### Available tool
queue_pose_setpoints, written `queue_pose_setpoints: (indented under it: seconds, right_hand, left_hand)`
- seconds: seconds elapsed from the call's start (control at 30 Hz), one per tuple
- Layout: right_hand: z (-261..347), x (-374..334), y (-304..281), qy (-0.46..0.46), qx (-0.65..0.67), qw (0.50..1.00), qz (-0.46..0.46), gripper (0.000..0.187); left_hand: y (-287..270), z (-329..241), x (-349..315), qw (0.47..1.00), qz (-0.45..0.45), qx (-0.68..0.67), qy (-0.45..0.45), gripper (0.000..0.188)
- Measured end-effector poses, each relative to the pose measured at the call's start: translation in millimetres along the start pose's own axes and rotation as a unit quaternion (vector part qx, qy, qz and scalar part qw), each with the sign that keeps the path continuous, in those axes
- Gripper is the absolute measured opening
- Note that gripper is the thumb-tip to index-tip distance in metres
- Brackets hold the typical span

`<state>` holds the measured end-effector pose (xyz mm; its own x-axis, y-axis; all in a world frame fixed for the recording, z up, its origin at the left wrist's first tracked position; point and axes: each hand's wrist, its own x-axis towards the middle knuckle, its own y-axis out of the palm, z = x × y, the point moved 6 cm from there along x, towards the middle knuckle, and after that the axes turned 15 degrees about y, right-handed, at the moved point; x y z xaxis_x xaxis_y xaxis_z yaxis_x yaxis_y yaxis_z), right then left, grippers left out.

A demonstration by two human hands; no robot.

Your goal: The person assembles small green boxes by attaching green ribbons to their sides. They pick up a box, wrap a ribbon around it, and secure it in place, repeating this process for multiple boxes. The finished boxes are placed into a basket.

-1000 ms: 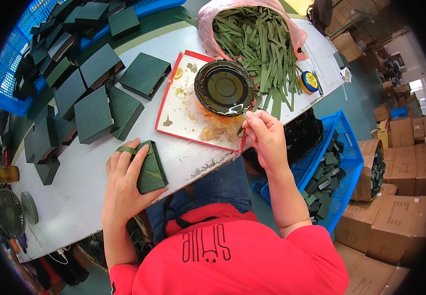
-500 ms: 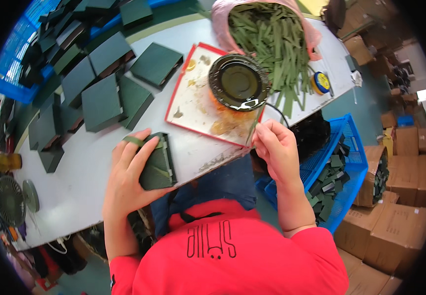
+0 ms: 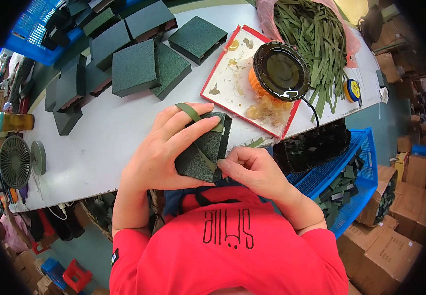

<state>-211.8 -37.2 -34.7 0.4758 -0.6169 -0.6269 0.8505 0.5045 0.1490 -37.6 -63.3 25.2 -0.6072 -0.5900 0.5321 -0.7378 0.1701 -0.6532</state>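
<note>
My left hand [image 3: 161,145] is wrapped round a small dark green patterned box [image 3: 193,162], steadying it near the table's front edge. A flat green ribbon [image 3: 189,111] loops over its fingers, and a strip of ribbon crosses the top of the box at a slant. My right hand [image 3: 255,169] is closed, thumb and fingers pinched against the box's right edge beside the end of that strip. Whatever lies between those fingertips is hidden.
Beyond the box, a black pot [image 3: 282,71] of dark liquid stands on a stained red-rimmed board [image 3: 223,73]. A pink bag [image 3: 268,19] spills green ribbons [image 3: 316,44]. Several green boxes [image 3: 134,69] crowd the far left. A small fan [image 3: 16,161] and blue crate [image 3: 365,169] flank me.
My right hand has come from the board's near corner down to the box's edge. In the view, box and left hand now sit further right, and the whole table has shifted with the head.
</note>
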Motion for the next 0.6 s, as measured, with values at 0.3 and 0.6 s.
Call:
queue_pose_setpoints:
  seconds: [0.3,0.6]
  right_hand:
    - [5,0,0,0.034,-0.045,0.998,0.002,0.027]
    - [-7,11,1,0.031,-0.086,0.996,-0.003,0.028]
  left_hand:
    - [3,2,0,1.000,0.014,-0.020,0.001,0.088]
    - [8,-4,2,0.997,0.060,0.039,0.032,0.078]
